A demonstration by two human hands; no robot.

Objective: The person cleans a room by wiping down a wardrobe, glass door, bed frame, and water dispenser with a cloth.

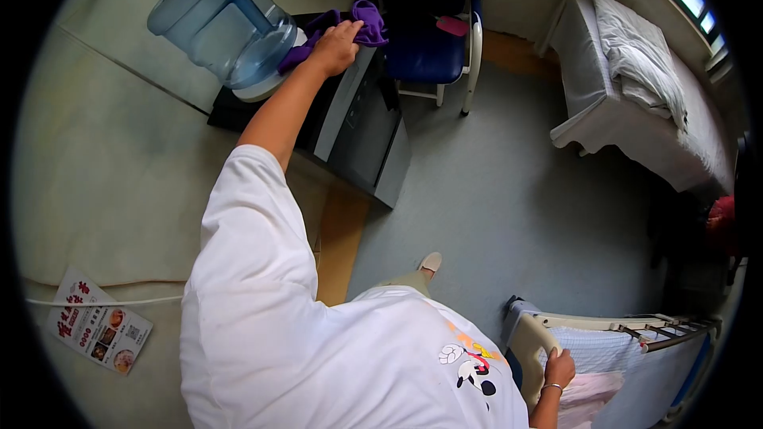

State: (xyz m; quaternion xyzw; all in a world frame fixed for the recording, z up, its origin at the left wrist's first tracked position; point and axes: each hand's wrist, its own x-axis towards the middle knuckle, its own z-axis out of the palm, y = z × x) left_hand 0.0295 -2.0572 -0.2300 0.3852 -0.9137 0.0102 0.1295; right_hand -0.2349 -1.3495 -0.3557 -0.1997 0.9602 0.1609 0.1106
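Note:
My left hand (337, 49) reaches out to the top of a black and grey water dispenser (362, 123). Its fingers are closed on a purple cloth (368, 22), which is bunched up beside the base of a large clear blue water bottle (258, 40). Down at the lower right, my right hand (559, 369), with a bracelet at the wrist, grips the edge of a cream bed end board (531, 349). Part of the cloth is hidden under my left hand.
A blue chair (425, 56) with a pink item (452, 26) on its seat stands beyond the dispenser. At the upper right is a bed (584, 87) with rumpled white bedding. A cable (111, 302) and a printed flyer (99, 324) are on the left wall.

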